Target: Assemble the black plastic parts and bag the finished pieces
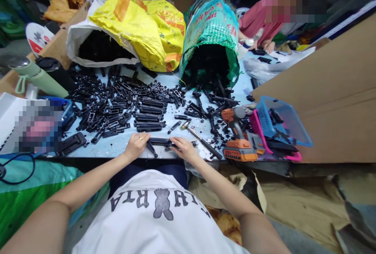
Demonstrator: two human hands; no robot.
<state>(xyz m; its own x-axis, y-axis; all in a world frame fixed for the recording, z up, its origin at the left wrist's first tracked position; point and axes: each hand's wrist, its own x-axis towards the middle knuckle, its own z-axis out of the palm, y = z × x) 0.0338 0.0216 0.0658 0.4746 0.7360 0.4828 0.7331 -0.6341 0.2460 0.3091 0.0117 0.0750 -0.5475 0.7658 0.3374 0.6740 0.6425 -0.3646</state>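
My left hand and my right hand grip the two ends of a long black plastic part at the table's front edge. Fingers of both hands are closed on it. A smaller black arm piece slants down below the long part, between the hands; whether they are joined, I cannot make out. Just beyond my hands lies a row of similar black parts, side by side. A hammer with a dark handle rests to the right of my right hand.
An orange cordless drill stands at the right, beside a blue basket and a pink basket. Loose black pieces cover the left. A yellow sack and a green sack lie behind. Another person's hand is far right.
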